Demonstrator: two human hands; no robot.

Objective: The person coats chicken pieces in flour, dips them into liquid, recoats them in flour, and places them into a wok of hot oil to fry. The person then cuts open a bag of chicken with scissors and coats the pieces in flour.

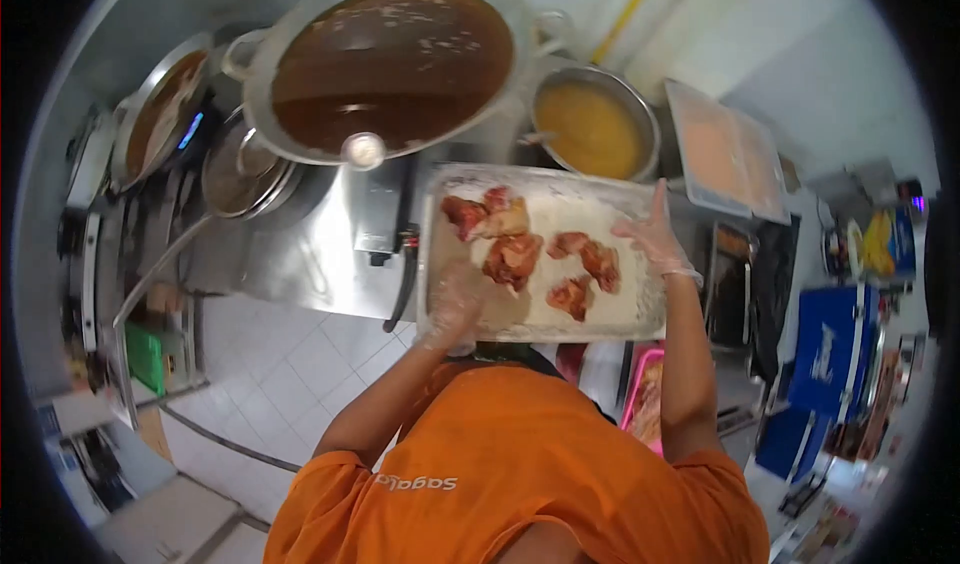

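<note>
The tray (590, 335) is set lengthwise across the front of the body, so both of its ends can be reached, presumably, without a stretch. Its floor is covered with flour (610, 209), and the meat (513, 262) is laid on it in two loose groups, perhaps so that the powder can get around each piece. The right hand (655, 239) is held open at the right end, fingers spread over the rim, by which the tray is probably steadied. The left hand (458, 299) is dusted white and lowered into the near left corner; its fingers are blurred, so whether anything is gripped cannot be told. Thin clear gloves seem to be worn, likely against the mess. The large pan (257, 74) of brown liquid and the pot (651, 134) of yellow liquid are placed just beyond the tray, apparently for easy reach. The larger meat group is found just beyond and to the right of the left hand; the smaller is placed left of the right hand, apart from its fingers.
</note>
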